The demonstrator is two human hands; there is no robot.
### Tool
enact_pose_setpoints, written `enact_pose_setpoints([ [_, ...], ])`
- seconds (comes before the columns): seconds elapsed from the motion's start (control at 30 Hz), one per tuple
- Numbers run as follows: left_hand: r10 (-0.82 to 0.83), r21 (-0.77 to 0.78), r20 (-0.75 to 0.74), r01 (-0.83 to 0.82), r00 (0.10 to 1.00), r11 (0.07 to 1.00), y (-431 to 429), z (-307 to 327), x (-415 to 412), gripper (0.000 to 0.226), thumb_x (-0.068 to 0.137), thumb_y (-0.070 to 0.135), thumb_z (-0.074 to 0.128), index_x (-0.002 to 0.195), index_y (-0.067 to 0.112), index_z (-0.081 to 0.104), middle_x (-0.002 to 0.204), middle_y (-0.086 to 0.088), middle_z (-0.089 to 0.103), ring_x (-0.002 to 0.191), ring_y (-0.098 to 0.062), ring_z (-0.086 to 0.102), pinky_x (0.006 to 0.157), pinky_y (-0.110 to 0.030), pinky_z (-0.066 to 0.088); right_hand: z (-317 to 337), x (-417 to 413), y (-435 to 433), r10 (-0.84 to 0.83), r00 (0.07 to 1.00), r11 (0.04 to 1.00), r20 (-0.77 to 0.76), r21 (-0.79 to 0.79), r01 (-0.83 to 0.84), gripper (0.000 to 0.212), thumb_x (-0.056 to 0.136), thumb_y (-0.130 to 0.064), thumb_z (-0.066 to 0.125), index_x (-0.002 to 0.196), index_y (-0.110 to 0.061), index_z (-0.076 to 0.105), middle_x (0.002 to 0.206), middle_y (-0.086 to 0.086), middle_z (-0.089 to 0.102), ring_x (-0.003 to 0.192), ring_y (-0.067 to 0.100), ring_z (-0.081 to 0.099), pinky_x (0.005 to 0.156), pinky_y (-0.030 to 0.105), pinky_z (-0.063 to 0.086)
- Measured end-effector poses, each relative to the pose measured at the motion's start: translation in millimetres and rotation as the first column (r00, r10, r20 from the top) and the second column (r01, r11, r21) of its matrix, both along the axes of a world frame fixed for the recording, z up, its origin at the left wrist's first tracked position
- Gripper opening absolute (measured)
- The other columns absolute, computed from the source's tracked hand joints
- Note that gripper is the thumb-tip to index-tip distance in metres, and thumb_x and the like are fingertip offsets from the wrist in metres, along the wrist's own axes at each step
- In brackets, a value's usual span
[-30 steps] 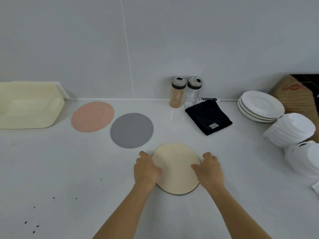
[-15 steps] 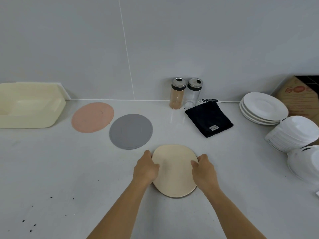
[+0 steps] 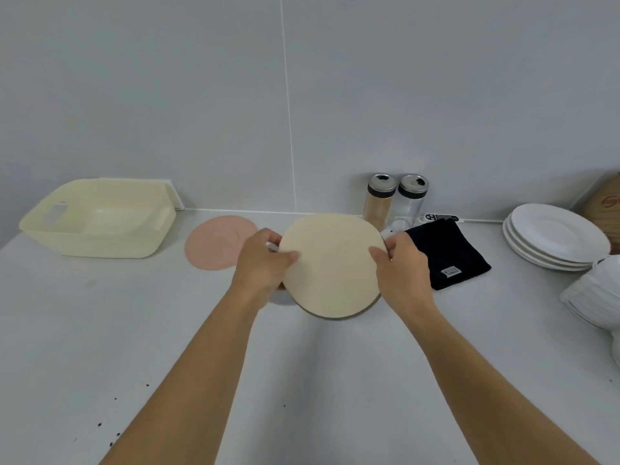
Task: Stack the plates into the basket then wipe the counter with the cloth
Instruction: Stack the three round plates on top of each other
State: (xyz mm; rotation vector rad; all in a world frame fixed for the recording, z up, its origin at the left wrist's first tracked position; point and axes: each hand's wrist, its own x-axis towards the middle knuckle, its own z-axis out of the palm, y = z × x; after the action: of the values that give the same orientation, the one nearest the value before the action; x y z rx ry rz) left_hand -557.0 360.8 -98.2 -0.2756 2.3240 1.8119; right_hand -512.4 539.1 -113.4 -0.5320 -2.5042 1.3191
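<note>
The cream plate is held up off the bench, tilted, gripped at both side edges. A sliver of grey rim shows under its lower edge, probably the grey plate, hard to tell. The pink plate lies flat near the back wall. The cream plastic basket sits empty at far left. The black cloth lies folded to the right.

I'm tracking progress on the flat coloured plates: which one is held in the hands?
The cream plate, gripped by the left hand and right hand; the pink plate lies on the counter.
</note>
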Motion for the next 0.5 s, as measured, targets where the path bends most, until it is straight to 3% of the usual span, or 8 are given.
enact_pose_setpoints([
  [0.07, 0.013, 0.015, -0.048, -0.012, 0.999, 1.000, -13.9, 17.0, -19.2, 0.018, 0.080, 0.008, 0.066, 0.077, 0.016, 0.050, 0.087, -0.007, 0.059, 0.074, -0.022, 0.059, 0.052, -0.033, 0.054, 17.8, -20.5, -10.3, -0.008, 0.998, 1.000, -0.064, -0.004, 0.008, 0.010, 0.091, -0.017, 0.053, 0.093, -0.009, 0.048, 0.068, -0.008, 0.046, 0.063, 0.010, 0.046, 0.062, 0.029, 0.034],
  [0.13, 0.017, 0.036, -0.077, -0.015, 0.997, 0.999, -30.2, 29.3, -39.0, 0.018, 0.080, 0.009, 0.067, 0.078, 0.015, 0.051, 0.089, -0.006, 0.061, 0.073, -0.021, 0.061, 0.046, -0.029, 0.053, 29.0, -40.6, -23.6, -0.015, 0.996, 1.000, -0.083, 0.001, 0.015, 0.012, 0.091, -0.019, 0.053, 0.094, -0.008, 0.048, 0.070, -0.005, 0.047, 0.067, 0.017, 0.047, 0.061, 0.030, 0.034],
  [0.27, -0.011, 0.036, -0.092, 0.014, 0.996, 0.999, -59.3, 33.9, -75.2, 0.018, 0.080, 0.008, 0.066, 0.078, 0.016, 0.051, 0.096, -0.008, 0.062, 0.075, -0.023, 0.062, 0.049, -0.032, 0.053, 27.8, -76.0, -54.1, -0.055, 0.993, 0.998, -0.105, 0.005, 0.055, 0.012, 0.091, -0.019, 0.052, 0.089, -0.010, 0.046, 0.068, -0.006, 0.044, 0.071, 0.019, 0.047, 0.059, 0.029, 0.034],
  [0.4, -0.036, 0.019, -0.039, 0.037, 0.999, 0.999, -65.6, 6.5, -85.8, 0.016, 0.080, 0.008, 0.066, 0.082, 0.013, 0.051, 0.091, -0.006, 0.060, 0.077, -0.024, 0.061, 0.060, -0.040, 0.058, 0.1, -82.9, -63.2, -0.072, 0.997, 0.997, -0.019, -0.010, 0.072, 0.013, 0.092, -0.018, 0.051, 0.085, -0.010, 0.043, 0.069, -0.005, 0.044, 0.065, 0.015, 0.045, 0.051, 0.026, 0.032],
  [0.5, -0.048, -0.014, 0.044, 0.048, 0.998, 0.999, -67.2, -29.7, -92.7, 0.015, 0.080, 0.007, 0.066, 0.085, 0.010, 0.052, 0.092, -0.011, 0.061, 0.085, -0.030, 0.061, 0.066, -0.043, 0.057, -29.5, -86.1, -70.6, -0.089, 0.989, 0.996, 0.122, -0.001, 0.089, 0.014, 0.093, -0.020, 0.048, 0.086, -0.009, 0.042, 0.074, 0.000, 0.048, 0.075, 0.024, 0.049, 0.062, 0.032, 0.037],
])
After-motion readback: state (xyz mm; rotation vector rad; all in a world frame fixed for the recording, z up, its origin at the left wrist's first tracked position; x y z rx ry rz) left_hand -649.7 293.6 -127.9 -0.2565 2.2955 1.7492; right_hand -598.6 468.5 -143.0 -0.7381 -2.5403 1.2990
